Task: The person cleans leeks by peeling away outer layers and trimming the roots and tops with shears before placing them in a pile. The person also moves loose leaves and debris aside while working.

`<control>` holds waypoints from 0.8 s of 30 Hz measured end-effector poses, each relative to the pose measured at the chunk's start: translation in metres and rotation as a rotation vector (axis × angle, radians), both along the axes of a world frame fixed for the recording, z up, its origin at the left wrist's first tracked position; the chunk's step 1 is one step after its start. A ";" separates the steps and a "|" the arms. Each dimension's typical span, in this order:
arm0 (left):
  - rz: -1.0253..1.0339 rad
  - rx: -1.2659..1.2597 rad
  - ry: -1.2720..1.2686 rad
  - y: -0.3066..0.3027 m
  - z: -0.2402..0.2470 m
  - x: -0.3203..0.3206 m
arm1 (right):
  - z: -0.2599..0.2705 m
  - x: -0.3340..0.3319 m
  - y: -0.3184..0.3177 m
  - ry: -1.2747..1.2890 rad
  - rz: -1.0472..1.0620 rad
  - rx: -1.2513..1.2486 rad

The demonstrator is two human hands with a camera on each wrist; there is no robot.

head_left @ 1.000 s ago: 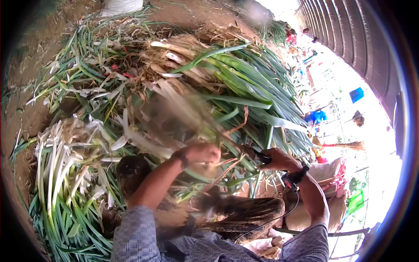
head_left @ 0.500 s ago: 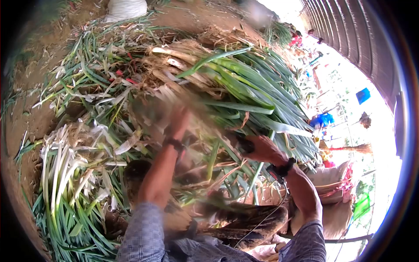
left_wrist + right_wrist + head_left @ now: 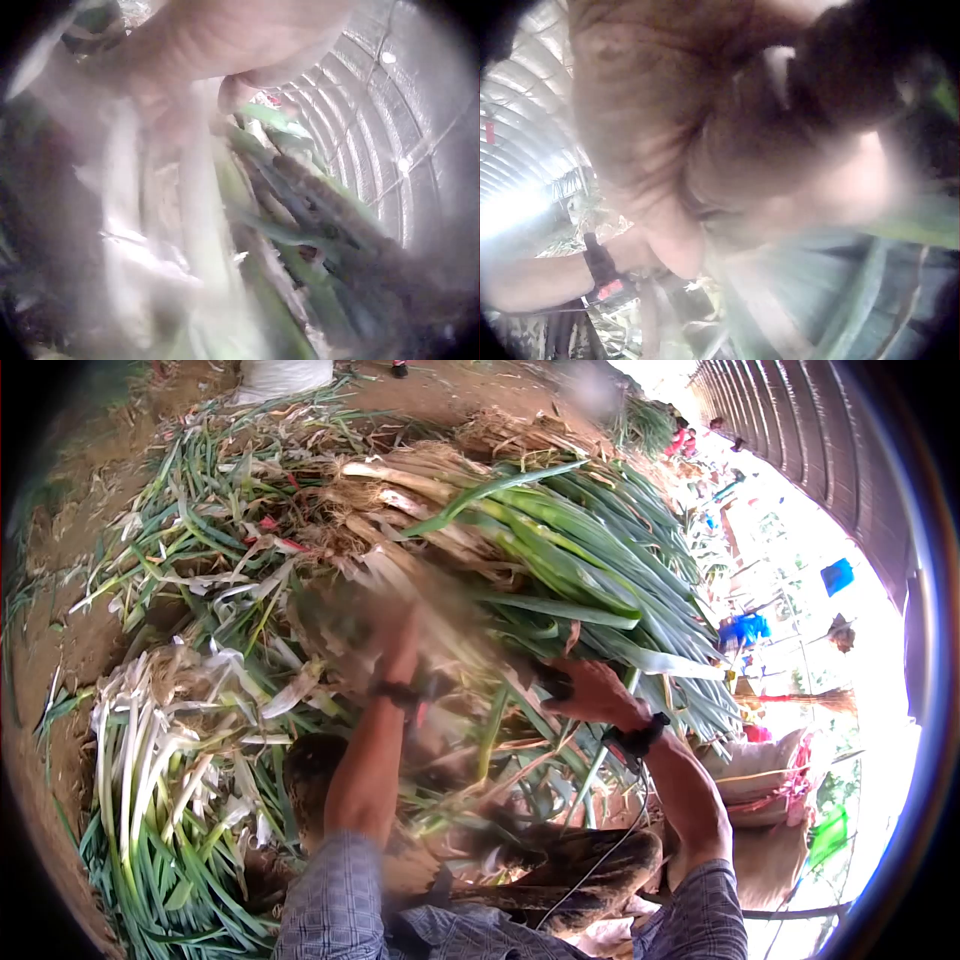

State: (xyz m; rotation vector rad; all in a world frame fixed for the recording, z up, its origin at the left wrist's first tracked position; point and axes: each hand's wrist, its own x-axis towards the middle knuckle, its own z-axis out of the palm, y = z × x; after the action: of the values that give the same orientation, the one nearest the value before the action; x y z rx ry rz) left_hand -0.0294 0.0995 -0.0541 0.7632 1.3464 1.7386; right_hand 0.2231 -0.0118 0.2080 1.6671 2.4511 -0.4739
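My left hand (image 3: 399, 635), blurred in the head view, reaches over long green onions (image 3: 450, 622) in front of me. The left wrist view shows its fingers (image 3: 247, 37) around several pale stalks (image 3: 202, 180). My right hand (image 3: 597, 692) is further right, beside the leafy ends. It grips a black object (image 3: 551, 680), whose kind is mostly hidden by the hand. In the right wrist view, that hand (image 3: 667, 112) has its fingers curled at this dark shape (image 3: 847, 67), with blurred green leaves below.
A large heap of green onions (image 3: 570, 550) lies beyond my hands, roots to the left. Another bunch (image 3: 130, 760) lies at left, among loose trimmed leaves (image 3: 215, 530). Filled sacks (image 3: 745, 840) stand at right, and a white sack (image 3: 285, 380) at the far left.
My left hand moved from near the right hand up and left onto the stalks, then slightly further left. The right hand shifted left and up with the black object.
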 end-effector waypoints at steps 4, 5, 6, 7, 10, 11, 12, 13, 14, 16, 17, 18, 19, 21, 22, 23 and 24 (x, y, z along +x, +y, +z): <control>-0.115 -0.176 -0.600 -0.033 0.093 -0.009 | 0.020 0.004 -0.011 -0.029 -0.066 -0.048; -0.137 -0.208 -0.699 -0.034 0.102 -0.010 | 0.025 0.003 -0.014 -0.047 -0.093 -0.072; -0.240 -0.165 -0.719 -0.029 0.091 -0.018 | 0.026 0.004 -0.018 -0.015 -0.088 -0.055; -0.263 -0.192 -0.724 -0.029 0.089 -0.021 | 0.028 0.005 -0.024 0.016 -0.080 -0.037; -0.252 -0.246 -0.761 -0.026 0.091 -0.022 | 0.045 -0.004 -0.035 0.075 -0.029 0.011; -0.220 -0.160 -0.621 -0.028 0.091 -0.021 | 0.049 -0.008 -0.038 0.092 -0.009 0.021; -0.185 -0.078 -0.481 -0.032 0.090 -0.019 | 0.049 -0.005 -0.039 0.032 -0.042 0.025; -0.169 -0.047 -0.400 -0.040 0.097 -0.019 | 0.047 -0.004 -0.040 0.051 -0.033 0.051; -0.150 -0.019 -0.319 -0.047 0.105 -0.019 | 0.047 -0.003 -0.040 0.070 -0.022 0.080; -0.120 0.006 -0.253 -0.071 0.143 -0.015 | 0.050 -0.008 -0.039 0.110 0.022 0.157; -0.130 0.037 -0.237 -0.073 0.141 -0.014 | 0.052 -0.016 -0.039 0.131 0.058 0.202; -0.140 0.068 -0.220 -0.076 0.139 -0.014 | 0.055 -0.025 -0.039 0.151 0.099 0.244; -0.150 0.100 -0.204 -0.078 0.137 -0.013 | 0.060 -0.038 -0.039 0.150 0.114 0.242; -0.174 0.108 -0.115 -0.077 0.128 -0.016 | 0.074 -0.065 -0.042 0.145 0.131 0.236; -0.140 0.106 -0.133 -0.083 0.135 -0.016 | 0.080 -0.075 -0.041 0.097 0.166 0.191; -0.107 0.106 -0.152 -0.089 0.142 -0.016 | 0.083 -0.082 -0.044 0.106 0.191 0.211; -0.069 0.108 -0.172 -0.093 0.150 -0.018 | 0.086 -0.090 -0.045 0.114 0.222 0.234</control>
State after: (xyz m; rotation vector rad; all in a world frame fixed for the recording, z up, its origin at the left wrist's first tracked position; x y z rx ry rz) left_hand -0.0478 0.0060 0.0960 0.6936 1.1066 1.7895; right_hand 0.1327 -0.0569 0.2941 1.4531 2.8279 -0.2692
